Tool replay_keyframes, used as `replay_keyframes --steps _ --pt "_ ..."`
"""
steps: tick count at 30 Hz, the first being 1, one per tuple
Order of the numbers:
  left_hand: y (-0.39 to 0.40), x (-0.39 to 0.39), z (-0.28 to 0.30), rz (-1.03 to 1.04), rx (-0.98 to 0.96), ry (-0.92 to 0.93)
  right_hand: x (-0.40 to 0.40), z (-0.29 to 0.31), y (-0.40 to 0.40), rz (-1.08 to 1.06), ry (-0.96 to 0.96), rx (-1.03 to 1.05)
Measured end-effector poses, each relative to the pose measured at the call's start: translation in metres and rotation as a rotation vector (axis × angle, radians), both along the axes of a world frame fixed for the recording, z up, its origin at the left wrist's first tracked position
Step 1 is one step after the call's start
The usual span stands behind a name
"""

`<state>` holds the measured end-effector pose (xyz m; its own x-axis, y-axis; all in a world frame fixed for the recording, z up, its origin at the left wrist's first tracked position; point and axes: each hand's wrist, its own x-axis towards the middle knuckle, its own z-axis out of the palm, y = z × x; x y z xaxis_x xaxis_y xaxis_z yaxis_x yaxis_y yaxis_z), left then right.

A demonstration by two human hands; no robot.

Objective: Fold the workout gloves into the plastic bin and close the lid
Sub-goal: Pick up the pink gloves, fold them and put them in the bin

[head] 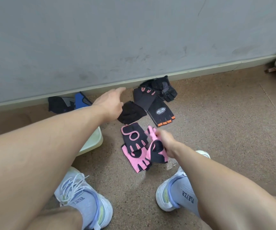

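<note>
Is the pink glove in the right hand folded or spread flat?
Folded, or at least bunched: the pink glove is doubled up in the right hand's grip, lifted off the floor.
</note>
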<state>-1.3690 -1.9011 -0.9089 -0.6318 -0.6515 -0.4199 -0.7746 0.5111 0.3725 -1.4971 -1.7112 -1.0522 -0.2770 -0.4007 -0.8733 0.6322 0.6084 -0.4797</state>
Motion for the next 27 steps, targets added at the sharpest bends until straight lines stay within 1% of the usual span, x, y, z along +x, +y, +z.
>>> replay_keyframes --steps 2,3,4,5,6,10,12,15,17,21,24,26,27 --pt "0.001 0.001 0.001 -0.029 -0.034 -0.040 0.019 -0.010 0.006 0.360 0.152 0.143" --pt "0.002 0.002 0.001 -0.043 -0.041 -0.059 0.028 -0.018 0.008 0.502 0.264 0.198" --pt "0.003 0.004 0.000 -0.062 -0.041 -0.082 0.040 -0.024 0.010 0.591 0.383 0.228" --pt "0.003 0.006 0.000 -0.089 -0.035 -0.111 0.051 -0.030 0.012 0.636 0.460 0.249" --pt "0.003 0.008 -0.002 -0.117 -0.017 -0.147 0.061 -0.038 0.015 0.661 0.493 0.272" --pt "0.001 0.019 -0.012 -0.219 0.121 -0.305 0.081 -0.063 0.023 0.740 0.542 0.335" --pt "-0.002 0.026 -0.015 -0.229 0.148 -0.340 0.080 -0.062 0.021 0.743 0.572 0.275" --pt "-0.010 0.031 -0.012 -0.225 0.147 -0.327 0.068 -0.045 0.006 0.683 0.602 0.075" --pt "-0.015 0.033 -0.007 -0.207 0.169 -0.297 0.058 -0.019 -0.008 0.642 0.600 -0.041" --pt "-0.020 0.032 0.006 -0.144 0.189 -0.208 0.035 0.051 -0.035 0.627 0.610 -0.269" --pt "-0.021 0.030 0.024 0.014 0.207 -0.082 0.014 0.108 -0.050 0.712 0.632 -0.363" --pt "-0.016 0.031 0.042 0.181 0.316 -0.027 0.006 0.146 -0.056 0.752 0.729 -0.399" --pt "-0.013 0.031 0.052 0.273 0.418 -0.013 0.004 0.164 -0.058 0.761 0.792 -0.420"
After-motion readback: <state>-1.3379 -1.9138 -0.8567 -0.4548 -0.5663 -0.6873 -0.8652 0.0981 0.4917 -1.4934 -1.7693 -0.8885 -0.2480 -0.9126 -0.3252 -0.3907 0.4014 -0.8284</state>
